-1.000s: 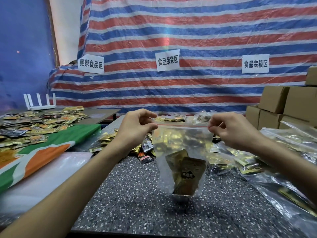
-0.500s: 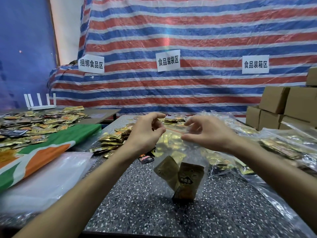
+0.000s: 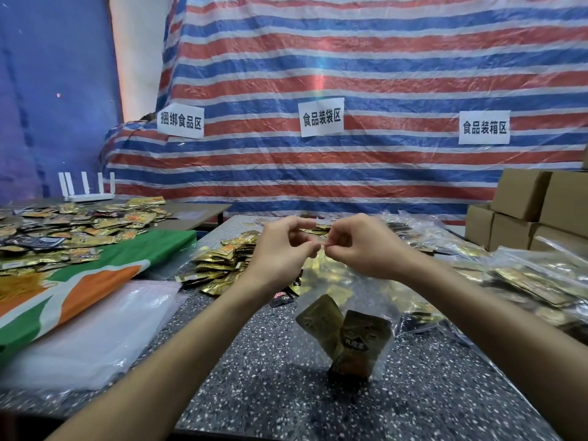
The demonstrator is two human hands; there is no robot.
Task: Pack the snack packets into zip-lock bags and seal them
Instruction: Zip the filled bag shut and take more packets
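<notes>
Forearms stretch over the near edge of the speckled grey table [image 3: 273,405], bare to the elbow, and meet above its middle. Below them hangs a clear zip-lock bag [image 3: 377,297], its lower end down at the tabletop and seemingly touching it. Two gold snack packets [image 3: 361,343] sit in the bottom of the bag, leaning against each other, the right one showing a dark label.

Up at the bag's top edge, the left hand [image 3: 280,248] and the right hand [image 3: 366,246] are drawn close together, almost knuckle to knuckle. Each pinches the strip between thumb and forefinger, with the other fingers curled loosely. The bag falls straight from that pinch, so the packets lie well below both hands and slightly to the right.

Off to the left, a stack of clear plastic sheets [image 3: 95,329] lies flat beside a green, orange and white cloth [image 3: 82,281]. Just past the left wrist is a loose heap of gold packets [image 3: 222,262], with a dark one [image 3: 281,297] nearer the bag. To the right, filled plastic bags [image 3: 528,275] are piled along the table edge.

Farther back, a second table [image 3: 203,214] is strewn with more packets, and a white router [image 3: 86,187] stands at its far end. Brown cardboard boxes [image 3: 525,208] are stacked on the right. Behind everything hangs a red, white and blue striped tarp [image 3: 381,65] bearing three white paper signs [image 3: 321,120].
</notes>
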